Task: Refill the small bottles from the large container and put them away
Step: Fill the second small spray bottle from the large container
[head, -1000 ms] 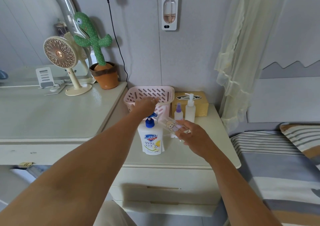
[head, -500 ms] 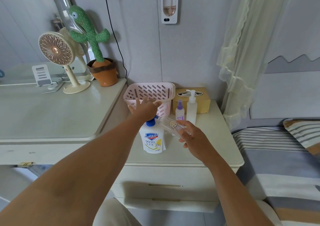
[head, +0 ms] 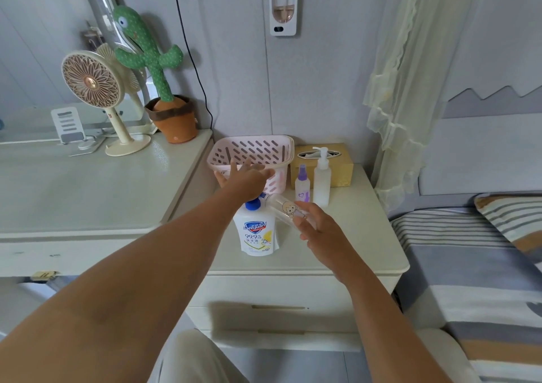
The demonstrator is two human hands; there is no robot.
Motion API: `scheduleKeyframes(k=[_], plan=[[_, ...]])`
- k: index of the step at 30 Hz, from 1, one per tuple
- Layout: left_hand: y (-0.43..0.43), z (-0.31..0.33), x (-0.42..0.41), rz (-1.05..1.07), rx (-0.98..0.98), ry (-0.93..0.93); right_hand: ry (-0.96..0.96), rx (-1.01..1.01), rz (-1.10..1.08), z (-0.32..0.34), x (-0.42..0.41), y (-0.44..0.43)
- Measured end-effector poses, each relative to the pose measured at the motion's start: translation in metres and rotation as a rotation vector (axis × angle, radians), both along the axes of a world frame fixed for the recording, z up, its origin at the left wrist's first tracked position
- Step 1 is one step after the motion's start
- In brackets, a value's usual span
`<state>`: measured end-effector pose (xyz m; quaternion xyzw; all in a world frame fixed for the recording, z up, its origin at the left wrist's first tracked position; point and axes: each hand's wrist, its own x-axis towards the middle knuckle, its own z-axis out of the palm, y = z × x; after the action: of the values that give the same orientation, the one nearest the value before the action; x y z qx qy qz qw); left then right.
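- The large white pump bottle (head: 258,236) bears a blue shield logo that reads "Safeguard". The small Chinese characters above the word are too fine to read.
- Below the logo on the same bottle stands "99.9", with a small "%" beside it.
- Under that number is a line of Chinese characters, "洗手液". The finer print lower down is illegible.
- The small clear bottle (head: 286,211) carries a cartoon figure with yellow hair.
- The small spray bottle (head: 302,189) shows a purple heart outline.
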<state>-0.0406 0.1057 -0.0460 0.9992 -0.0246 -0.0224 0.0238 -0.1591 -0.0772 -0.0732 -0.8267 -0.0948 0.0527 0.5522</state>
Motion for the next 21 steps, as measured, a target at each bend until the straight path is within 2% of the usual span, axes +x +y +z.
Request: scheduleKeyframes(k=[6,12,15,21], plan=[[0.002,0.009,0.011,0.039,-0.172,0.024,-0.017,0.077,-0.031,0.000,-0.003,0.001],[-0.002,0.000,0.001,0.074,-0.110,0.045,0.033,0.105,-0.058,-0.007,-0.004,0.005],[0.000,-0.002,0.003,-0.005,-0.042,0.081,0.041,0.136,-0.067,-0.010,-0.007,0.007],[-0.003,0.009,0.002,0.066,-0.152,0.031,0.028,0.142,-0.050,-0.007,-0.008,0.005]])
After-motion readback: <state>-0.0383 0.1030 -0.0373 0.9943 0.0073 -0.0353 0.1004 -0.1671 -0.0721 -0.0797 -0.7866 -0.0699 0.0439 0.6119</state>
